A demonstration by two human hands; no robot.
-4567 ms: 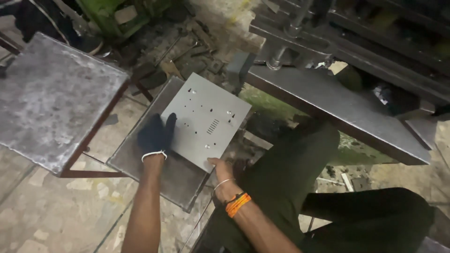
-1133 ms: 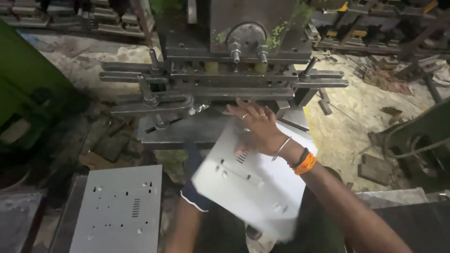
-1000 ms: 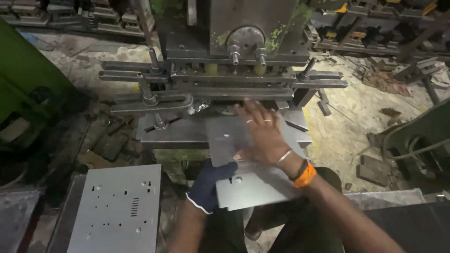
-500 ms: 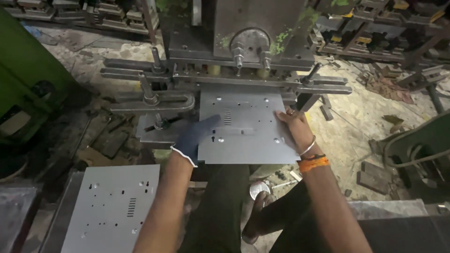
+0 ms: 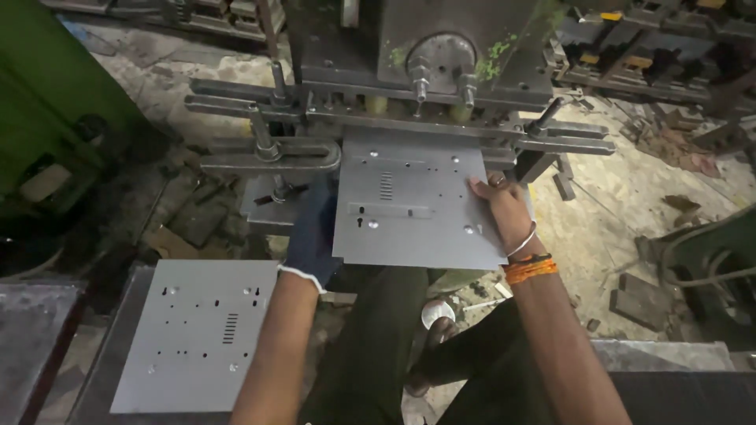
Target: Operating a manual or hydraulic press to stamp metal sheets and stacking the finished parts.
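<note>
A flat grey metal sheet with punched holes and a slotted vent lies on the bed of a press machine, its far edge pushed under the tooling. My left hand, in a dark blue glove, grips the sheet's left edge. My right hand, bare with a bangle and orange thread at the wrist, holds the right edge.
A stack of similar punched sheets rests at the lower left beside a dark metal table. A green machine stands at the left. Clamp bars flank the press bed. Scrap litters the floor at the right.
I turned from the stack to the press. The sheet was swung up and laid flat on the bed, then slid further in under the tooling, with both hands at its side edges.
</note>
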